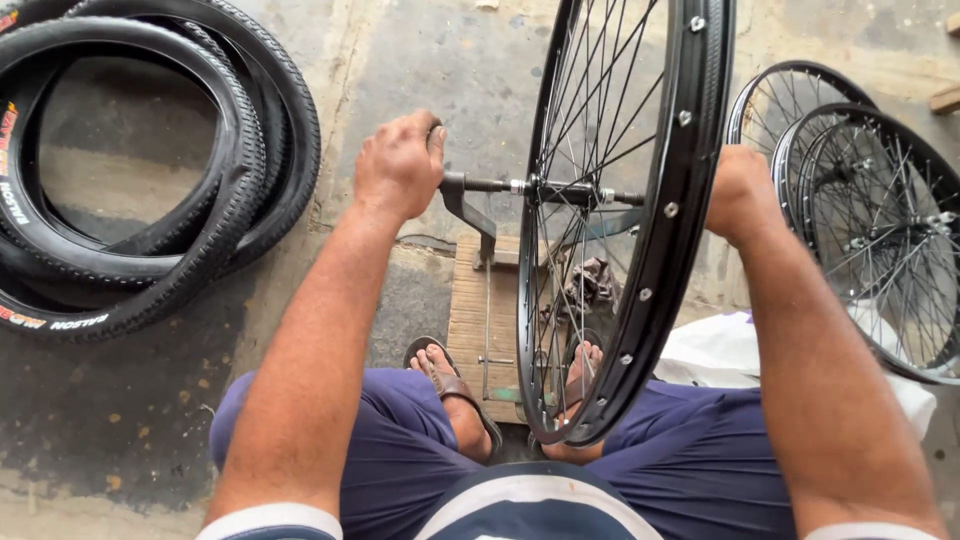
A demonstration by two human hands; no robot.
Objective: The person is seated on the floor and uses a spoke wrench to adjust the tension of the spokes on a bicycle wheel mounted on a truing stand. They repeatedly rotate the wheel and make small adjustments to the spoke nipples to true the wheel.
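While the wheel (625, 215) is standing upright on a stand (470, 205) between the knees, the left hand (398, 165) is clamping the axle end — right hand (738, 192) pressing the rim, grip hidden. Any slip risks fingers catching spokes.

Right hand (738, 192) fingers behind rim (672, 210)

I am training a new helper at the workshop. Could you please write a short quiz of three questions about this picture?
1. True or false: the left hand grips the axle end of the upright wheel.
2. Where do the loose tyres lie? A: at left; B: at right.
3. What stands at right, past the right hand?

Key: 1 true. 2 A. 3 More spoked wheels.
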